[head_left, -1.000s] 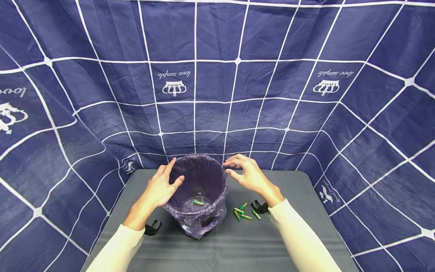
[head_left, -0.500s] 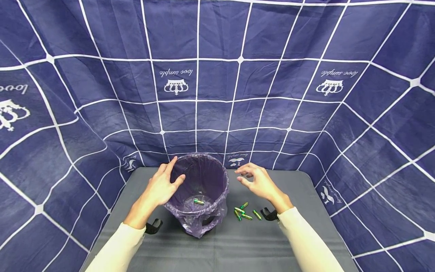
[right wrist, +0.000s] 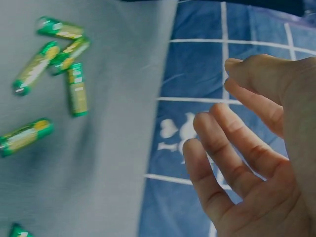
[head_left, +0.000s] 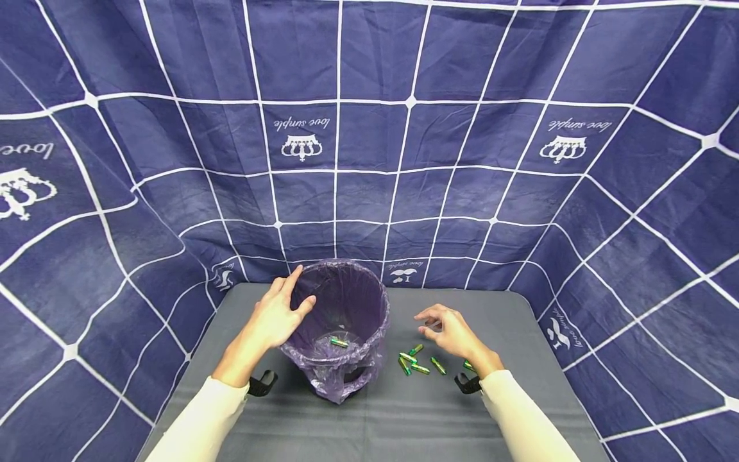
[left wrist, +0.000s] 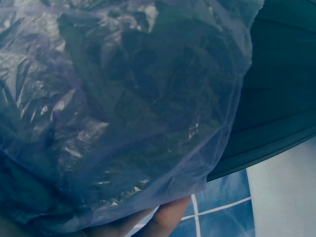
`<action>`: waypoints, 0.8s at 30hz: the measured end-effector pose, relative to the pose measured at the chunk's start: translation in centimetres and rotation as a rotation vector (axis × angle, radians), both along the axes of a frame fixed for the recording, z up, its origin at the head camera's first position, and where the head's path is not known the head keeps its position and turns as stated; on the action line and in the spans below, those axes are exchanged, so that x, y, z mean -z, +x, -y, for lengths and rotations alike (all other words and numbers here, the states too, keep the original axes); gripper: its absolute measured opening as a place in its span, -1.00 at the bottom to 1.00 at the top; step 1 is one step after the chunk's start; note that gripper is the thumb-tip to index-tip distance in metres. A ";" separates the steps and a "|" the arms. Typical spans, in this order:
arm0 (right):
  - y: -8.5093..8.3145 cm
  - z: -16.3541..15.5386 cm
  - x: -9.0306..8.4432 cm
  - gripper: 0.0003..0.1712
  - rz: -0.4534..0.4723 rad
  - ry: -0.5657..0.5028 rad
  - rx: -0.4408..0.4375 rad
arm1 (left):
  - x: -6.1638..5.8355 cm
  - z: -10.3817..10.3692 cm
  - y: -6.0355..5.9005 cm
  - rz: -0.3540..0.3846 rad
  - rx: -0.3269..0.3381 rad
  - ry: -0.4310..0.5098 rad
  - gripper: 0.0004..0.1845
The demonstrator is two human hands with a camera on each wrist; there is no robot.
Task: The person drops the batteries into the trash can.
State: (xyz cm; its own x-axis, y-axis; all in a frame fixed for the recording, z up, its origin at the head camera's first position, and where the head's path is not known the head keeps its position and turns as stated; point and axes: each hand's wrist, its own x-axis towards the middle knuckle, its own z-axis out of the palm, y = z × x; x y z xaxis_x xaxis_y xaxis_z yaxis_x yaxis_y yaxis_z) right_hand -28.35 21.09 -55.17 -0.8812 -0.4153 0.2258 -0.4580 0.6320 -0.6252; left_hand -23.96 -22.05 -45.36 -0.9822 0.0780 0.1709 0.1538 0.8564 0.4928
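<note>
A small bin (head_left: 346, 301) lined with a purple plastic bag (left wrist: 123, 108) stands on the grey table (head_left: 404, 417). My left hand (head_left: 280, 311) holds its left rim, thumb hooked inside and fingers along the outside; one fingertip (left wrist: 168, 222) shows under the bag in the left wrist view. One green battery (head_left: 339, 342) lies at the bottom of the bin. Several green batteries (head_left: 412, 360) (right wrist: 54, 59) lie on the table just right of the bin. My right hand (head_left: 439, 324) (right wrist: 237, 158) hovers above and to the right of them, fingers loosely spread and empty.
A dark blue cloth (head_left: 369, 160) with a white grid hangs behind and to both sides of the table. Another green battery (head_left: 469, 366) lies by my right wrist. Black wrist mounts (head_left: 262, 383) sit under both sleeves.
My right hand has left the bin's right rim and dropped down and to the right, above the loose batteries. The left hand and the bin have stayed put.
</note>
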 end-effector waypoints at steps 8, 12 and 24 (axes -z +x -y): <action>0.6 -1.8 3.6 -0.74 0.071 0.044 -0.011 | 0.2 0.1 0.0 -0.004 -0.005 0.003 -0.09; 1.1 -2.7 5.0 -0.73 0.108 0.038 -0.037 | 0.1 0.0 0.0 -0.006 -0.001 0.004 -0.09; 2.3 -4.7 7.3 -0.63 0.158 0.062 -0.175 | 0.1 0.1 0.0 -0.005 0.004 0.002 -0.10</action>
